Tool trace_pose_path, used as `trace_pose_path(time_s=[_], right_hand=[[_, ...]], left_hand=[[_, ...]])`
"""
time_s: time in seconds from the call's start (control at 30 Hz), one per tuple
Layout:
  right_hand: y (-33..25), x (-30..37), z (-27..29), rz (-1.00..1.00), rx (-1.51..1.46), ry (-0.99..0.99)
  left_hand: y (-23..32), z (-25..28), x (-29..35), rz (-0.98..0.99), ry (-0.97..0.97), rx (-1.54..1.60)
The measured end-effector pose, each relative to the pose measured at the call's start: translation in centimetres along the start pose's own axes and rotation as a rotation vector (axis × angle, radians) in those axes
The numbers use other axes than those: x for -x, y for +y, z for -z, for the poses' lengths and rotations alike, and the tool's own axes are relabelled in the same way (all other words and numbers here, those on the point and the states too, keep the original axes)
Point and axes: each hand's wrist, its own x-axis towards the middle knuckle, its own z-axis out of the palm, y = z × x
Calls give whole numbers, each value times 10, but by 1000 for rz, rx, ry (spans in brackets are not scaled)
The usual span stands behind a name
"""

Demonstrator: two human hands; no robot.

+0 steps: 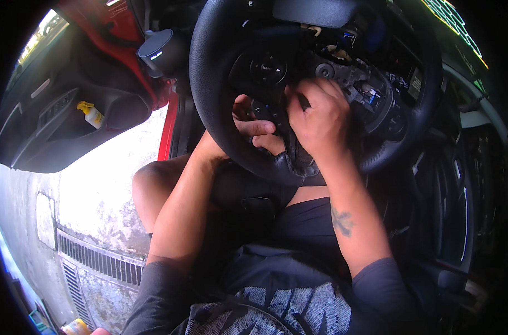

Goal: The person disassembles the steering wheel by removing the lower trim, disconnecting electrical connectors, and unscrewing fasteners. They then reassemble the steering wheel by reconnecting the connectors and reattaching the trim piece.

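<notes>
In front of me is a black steering wheel (pixel 202 84) with its centre opened up, showing a bare grey hub (pixel 324 70) and loose wiring. My left hand (pixel 253 124) reaches through the rim at the lower left. Its thumb lies across the lower end of a black button panel (pixel 260 110) and its fingers curl behind, gripping it. My right hand (pixel 321 109) is bent over the left side of the hub, close to that panel. Its fingers are curled together, and whatever they pinch is hidden under them. A second round button cluster (pixel 268 70) sits on the left spoke above.
A dark pad-like cover (pixel 315 12) hangs at the wheel's top. At left, the open car door (pixel 47 128) holds a yellow-topped spray bottle (pixel 91 114). Beyond the sill lie concrete and a floor grate (pixel 100 258). My knees are under the wheel; seats and console are at right.
</notes>
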Motion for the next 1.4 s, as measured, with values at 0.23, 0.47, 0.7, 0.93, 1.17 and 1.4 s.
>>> trace_pose_path(time_s=[0.23, 0.47, 0.7, 0.93, 1.17, 1.4], right_hand=[[2, 2, -3, -57, -106, 28], [2, 2, 3, 39, -127, 37], [1, 1, -1, 30, -102, 62], [1, 1, 0, -72, -73, 9], [0, 2, 1, -8, -134, 41], [1, 1, 1, -68, -93, 3]], left_hand=[[5, -3, 2, 26, 4, -17], [7, -6, 3, 60, 6, 6], [4, -5, 3, 25, 15, -5], [13, -10, 5, 66, -2, 25], [10, -10, 5, 16, -3, 16], [4, 0, 2, 16, 2, -86]])
